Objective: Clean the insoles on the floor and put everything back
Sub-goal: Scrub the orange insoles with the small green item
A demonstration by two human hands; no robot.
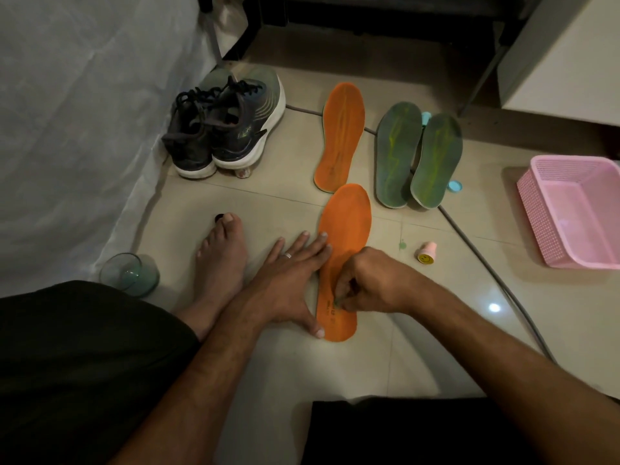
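Observation:
An orange insole (347,226) lies flat on the tiled floor in front of me. My left hand (288,273) presses its left edge with straight fingers, the thumb at the heel end. My right hand (372,280) is curled over the heel part and pinches something small and greenish against the insole; I cannot tell what it is. A second orange insole (340,135) lies farther back. Two green insoles (416,156) lie side by side to its right.
A pair of dark sneakers (224,129) stands at the back left beside a white sheet. A pink basket (570,209) sits at the right. A small pink cap with a yellow smiley (426,253), a glass (131,273), a grey hose (486,263) and my bare foot (221,260) are on the floor.

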